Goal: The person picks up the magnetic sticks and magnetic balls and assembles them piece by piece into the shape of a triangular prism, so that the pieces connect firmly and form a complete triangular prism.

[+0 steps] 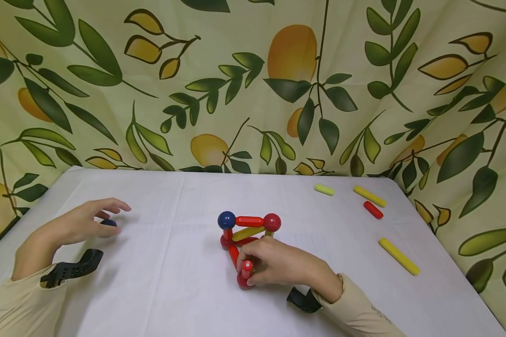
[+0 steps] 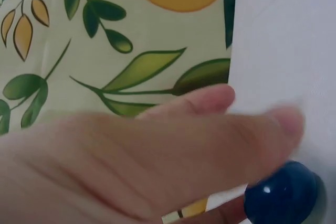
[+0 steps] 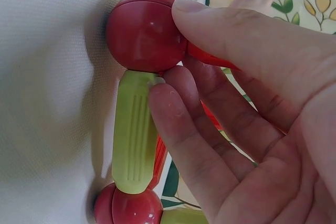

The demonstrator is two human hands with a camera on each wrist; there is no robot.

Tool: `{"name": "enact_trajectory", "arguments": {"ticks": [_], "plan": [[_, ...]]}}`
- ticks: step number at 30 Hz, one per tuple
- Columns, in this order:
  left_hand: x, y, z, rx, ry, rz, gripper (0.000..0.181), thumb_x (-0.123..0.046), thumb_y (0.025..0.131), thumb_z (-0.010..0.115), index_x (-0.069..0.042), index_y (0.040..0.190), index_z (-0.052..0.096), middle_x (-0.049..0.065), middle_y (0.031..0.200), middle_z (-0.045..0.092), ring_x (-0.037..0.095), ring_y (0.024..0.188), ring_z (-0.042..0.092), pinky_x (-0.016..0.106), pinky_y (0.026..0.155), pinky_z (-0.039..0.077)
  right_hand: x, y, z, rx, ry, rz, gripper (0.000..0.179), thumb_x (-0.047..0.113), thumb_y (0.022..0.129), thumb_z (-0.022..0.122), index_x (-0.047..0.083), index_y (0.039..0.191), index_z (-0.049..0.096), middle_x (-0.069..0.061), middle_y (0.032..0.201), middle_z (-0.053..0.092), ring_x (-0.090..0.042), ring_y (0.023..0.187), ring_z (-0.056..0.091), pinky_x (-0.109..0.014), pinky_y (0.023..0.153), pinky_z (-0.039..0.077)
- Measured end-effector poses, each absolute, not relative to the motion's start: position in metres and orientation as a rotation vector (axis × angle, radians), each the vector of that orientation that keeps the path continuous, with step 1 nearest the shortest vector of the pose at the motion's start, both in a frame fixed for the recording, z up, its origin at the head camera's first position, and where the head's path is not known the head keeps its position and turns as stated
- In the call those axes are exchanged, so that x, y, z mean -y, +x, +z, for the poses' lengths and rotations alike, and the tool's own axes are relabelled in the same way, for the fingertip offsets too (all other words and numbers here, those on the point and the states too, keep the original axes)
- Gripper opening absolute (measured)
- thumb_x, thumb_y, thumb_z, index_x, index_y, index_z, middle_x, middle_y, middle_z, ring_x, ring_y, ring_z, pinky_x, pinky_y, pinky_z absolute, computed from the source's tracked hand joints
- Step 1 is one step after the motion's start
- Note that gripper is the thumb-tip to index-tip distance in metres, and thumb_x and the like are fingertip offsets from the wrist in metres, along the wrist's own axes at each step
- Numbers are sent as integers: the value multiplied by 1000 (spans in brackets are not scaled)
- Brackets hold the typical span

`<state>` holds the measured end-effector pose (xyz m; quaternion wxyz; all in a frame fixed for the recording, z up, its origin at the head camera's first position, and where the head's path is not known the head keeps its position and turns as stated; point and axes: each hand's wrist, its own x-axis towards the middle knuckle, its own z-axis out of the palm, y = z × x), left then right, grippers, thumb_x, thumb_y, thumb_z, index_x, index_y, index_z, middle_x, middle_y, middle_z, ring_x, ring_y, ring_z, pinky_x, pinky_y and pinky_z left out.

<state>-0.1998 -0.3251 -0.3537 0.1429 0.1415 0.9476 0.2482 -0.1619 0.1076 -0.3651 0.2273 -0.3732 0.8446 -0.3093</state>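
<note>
Left of the rod-and-ball frame (image 1: 249,221), the left hand (image 1: 78,223) is arching, fingers loosely apart, around a half-hidden blue ball (image 2: 286,195). The right hand (image 1: 280,260) is pinching the frame's near red-ball corner, hiding some rods.

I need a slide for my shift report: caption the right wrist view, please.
Right hand gripping a red ball, which a yellow-green rod joins to a second red ball.

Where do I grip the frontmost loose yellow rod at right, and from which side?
Probably best pinched mid-length by the long sides, coming from above: the yellow rod is slim, straight and lies flat, with nothing against either long side.
</note>
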Motion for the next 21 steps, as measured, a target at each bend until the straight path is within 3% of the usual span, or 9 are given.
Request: {"name": "enact_trajectory", "arguments": {"ticks": [10, 15, 21], "plan": [[332, -205, -362, -2640, 293, 640, 41, 1, 82, 68, -4, 121, 59, 32, 121, 56, 42, 105, 57, 46, 82, 51, -107, -162, -365, -2317, -1019, -863, 24, 10, 78, 84, 19, 90, 66, 13, 79, 60, 0, 80, 58, -16, 79, 51], [323, -204, -362, -2699, 328, 654, 32, -7, 85, 72, -5, 116, 64, 20, 116, 63, 35, 103, 60, 41, 82, 51, -107, -162, -365, -2314, -1018, -866, 24, 11, 78, 84, 19, 91, 66, 13, 79, 61, 0, 80, 58, -17, 80, 51], [306, -203, -355, -2757, 418, 661, 38, -18, 85, 76, -2, 119, 66, 15, 116, 67, 21, 94, 64, 24, 74, 48, -108, -163, -365, -2305, -1008, -869, 23, 11, 79, 84, 20, 92, 66, 14, 81, 62, 1, 81, 59, -17, 80, 52]]}}
